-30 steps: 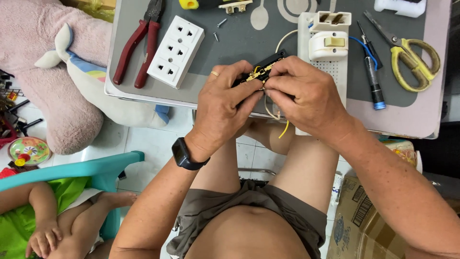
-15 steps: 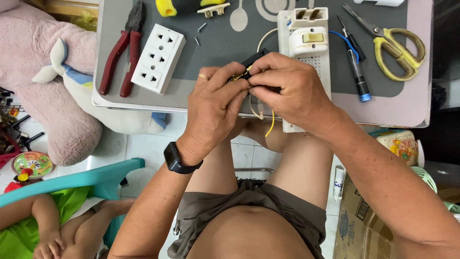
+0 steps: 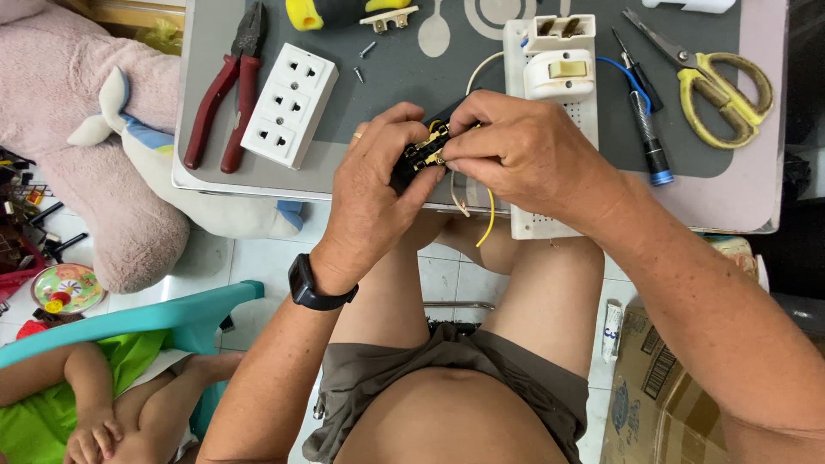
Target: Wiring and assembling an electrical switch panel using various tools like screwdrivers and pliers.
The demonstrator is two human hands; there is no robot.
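Socket insert, black with brass bits, sits pinched between left hand and right hand over the grey worktop; pliers, scissors nearby.

We see the scene under bright, even daylight with no harsh glare. Shadows are soft: a faint one falls under the left hand and right hand onto the grey tabletop. Focus is sharp across the middle, and we notice slight wide-angle bending near the edges. The far right edge sinks into dark shade.
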